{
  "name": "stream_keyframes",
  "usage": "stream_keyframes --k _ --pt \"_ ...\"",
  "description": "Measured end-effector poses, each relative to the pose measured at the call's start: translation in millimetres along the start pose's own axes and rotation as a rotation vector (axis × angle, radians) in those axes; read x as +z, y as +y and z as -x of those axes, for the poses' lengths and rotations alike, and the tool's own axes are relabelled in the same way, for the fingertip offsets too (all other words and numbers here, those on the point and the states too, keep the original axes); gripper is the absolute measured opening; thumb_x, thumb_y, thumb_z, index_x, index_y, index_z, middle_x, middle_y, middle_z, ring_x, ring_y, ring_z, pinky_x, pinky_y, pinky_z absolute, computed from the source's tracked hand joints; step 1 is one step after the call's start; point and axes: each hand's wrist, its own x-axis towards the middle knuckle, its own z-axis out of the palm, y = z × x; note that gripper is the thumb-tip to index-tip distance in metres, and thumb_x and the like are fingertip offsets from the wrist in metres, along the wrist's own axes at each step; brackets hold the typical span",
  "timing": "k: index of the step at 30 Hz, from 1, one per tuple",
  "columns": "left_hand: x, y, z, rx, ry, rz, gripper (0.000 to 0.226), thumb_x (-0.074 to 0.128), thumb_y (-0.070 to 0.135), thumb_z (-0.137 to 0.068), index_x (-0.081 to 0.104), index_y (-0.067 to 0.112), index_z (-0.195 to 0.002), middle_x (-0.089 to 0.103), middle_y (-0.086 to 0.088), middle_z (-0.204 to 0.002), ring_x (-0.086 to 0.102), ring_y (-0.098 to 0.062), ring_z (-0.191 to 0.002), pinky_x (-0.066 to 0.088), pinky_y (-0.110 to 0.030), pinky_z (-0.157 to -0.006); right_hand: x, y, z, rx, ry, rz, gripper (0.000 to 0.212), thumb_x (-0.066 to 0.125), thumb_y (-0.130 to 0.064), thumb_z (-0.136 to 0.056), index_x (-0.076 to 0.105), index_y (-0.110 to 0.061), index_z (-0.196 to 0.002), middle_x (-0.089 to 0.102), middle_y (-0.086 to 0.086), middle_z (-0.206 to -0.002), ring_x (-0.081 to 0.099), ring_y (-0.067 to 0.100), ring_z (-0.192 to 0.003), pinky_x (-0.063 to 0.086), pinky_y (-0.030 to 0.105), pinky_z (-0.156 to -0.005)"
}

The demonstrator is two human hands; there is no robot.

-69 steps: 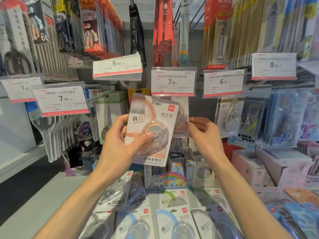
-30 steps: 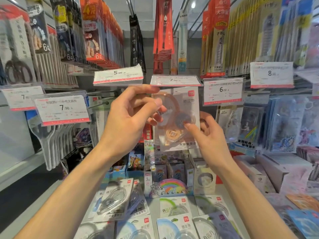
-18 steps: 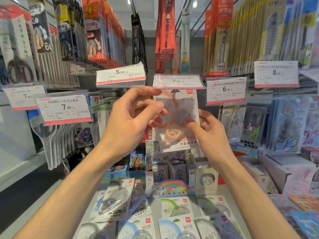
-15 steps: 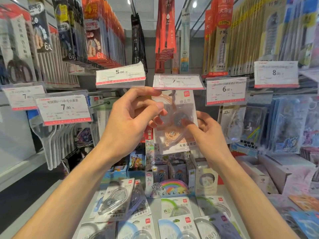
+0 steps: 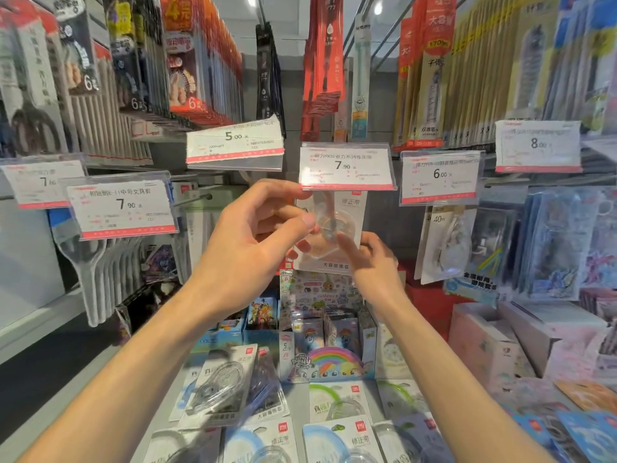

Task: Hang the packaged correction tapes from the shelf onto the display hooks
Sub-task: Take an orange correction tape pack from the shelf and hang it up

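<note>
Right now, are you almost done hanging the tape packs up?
Not yet. One orange pack sits under the 7.90 price tag, touched by the left hand and right hand. Many packs on the shelf are left to hang.

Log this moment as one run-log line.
step: hanging pack | left hand: pinching correction tape pack | right hand: fingertips on pack | place: under 7.90 price tag | hook: hidden | more packs: on shelf
</note>
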Motion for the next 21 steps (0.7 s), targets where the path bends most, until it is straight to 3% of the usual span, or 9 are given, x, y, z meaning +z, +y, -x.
stream_keyframes --k 2,4,7,9,11,13,17,19,21 --pt "-1.6 -3.3 1.8 -0.012 0.008 -0.004 0.025 0.070 0.026 -0.090 0.065 0.026 -0.115 0.077 -0.004 -0.094 0.074 -0.016 -0.078 0.055 -0.024 -0.068 -1.2 -1.1 3.2 0.026 0.000 0.005 0.052 0.054 -0.073 -0.091 0.057 -0.024 -0.110 0.072 -0.015 -0.073 0.061 -0.008 -0.058 0.043 0.005 -0.048" --pt "-4.4 -7.7 4.6 -0.029 0.016 -0.016 0.025 0.070 0.028 -0.090 0.067 0.030 -0.115 0.077 -0.002 -0.100 0.075 -0.016 -0.086 0.056 -0.023 -0.070 -4.6 0.4 7.0 0.058 -0.021 -0.020 0.043 0.056 -0.070 -0.092 0.059 -0.031 -0.109 0.074 -0.019 -0.077 0.070 -0.009 -0.077 0.050 0.012 -0.056" --pt "-11.8 -15.9 10.0 -0.042 0.038 -0.030 0.023 0.069 0.029 -0.091 0.068 0.033 -0.113 0.077 0.004 -0.106 0.074 -0.015 -0.097 0.056 -0.023 -0.075 -9.3 10.7 18.3 0.107 -0.069 -0.122 0.026 0.061 -0.044 -0.101 0.061 -0.032 -0.124 0.079 -0.016 -0.097 0.074 0.018 -0.101 0.064 0.025 -0.078" --pt "-18.2 -23.1 15.9 -0.067 0.056 -0.030 0.023 0.069 0.029 -0.090 0.068 0.030 -0.113 0.077 0.008 -0.108 0.074 -0.012 -0.100 0.056 -0.023 -0.077 -10.4 19.2 31.0 0.156 -0.081 -0.180 0.043 0.063 -0.035 -0.102 0.055 -0.021 -0.141 0.079 -0.005 -0.113 0.076 0.012 -0.101 0.063 0.027 -0.088" --pt "-25.4 -31.6 24.0 -0.094 0.071 -0.033 0.023 0.069 0.027 -0.091 0.069 0.028 -0.114 0.077 0.009 -0.106 0.075 -0.013 -0.098 0.057 -0.023 -0.076 -9.9 27.6 45.2 0.187 -0.073 -0.184 0.053 0.067 -0.035 -0.100 0.050 -0.016 -0.146 0.081 0.000 -0.105 0.077 0.012 -0.098 0.062 0.036 -0.093" --pt "-33.3 -41.5 34.8 -0.128 0.087 -0.020 0.020 0.071 0.024 -0.093 0.069 0.026 -0.113 0.077 0.006 -0.104 0.076 -0.014 -0.092 0.058 -0.023 -0.072 -7.2 35.0 60.0 0.219 -0.060 -0.191 0.048 0.069 -0.033 -0.098 0.055 -0.017 -0.141 0.082 0.000 -0.099 0.078 0.015 -0.095 0.063 0.038 -0.089" --pt "-55.0 -62.8 59.7 -0.220 0.125 0.006 0.017 0.070 0.014 -0.097 0.069 0.022 -0.112 0.078 -0.002 -0.100 0.076 -0.015 -0.086 0.057 -0.021 -0.070 6.3 43.4 88.7 0.233 -0.064 -0.249 0.011 0.065 -0.022 -0.102 0.069 -0.015 -0.110 0.074 0.023 -0.084 0.078 0.025 -0.074 0.064 0.033 -0.061" --pt "-67.8 -73.1 73.4 -0.265 0.152 0.020 0.016 0.071 0.014 -0.096 0.070 0.020 -0.112 0.078 -0.002 -0.099 0.075 -0.013 -0.084 0.059 -0.023 -0.069 16.4 48.4 98.6 0.228 -0.075 -0.250 0.009 0.064 -0.017 -0.102 0.069 -0.010 -0.105 0.076 0.015 -0.076 0.074 0.015 -0.064 0.058 0.021 -0.059" --pt "-81.4 -84.1 89.0 -0.297 0.188 0.011 0.017 0.072 0.020 -0.092 0.070 0.020 -0.109 0.078 -0.002 -0.099 0.074 -0.013 -0.081 0.060 -0.024 -0.069 28.1 53.6 107.0 0.234 -0.093 -0.259 0.008 0.062 -0.013 -0.103 0.068 -0.008 -0.101 0.077 0.007 -0.072 0.068 0.012 -0.059 0.056 0.020 -0.057"
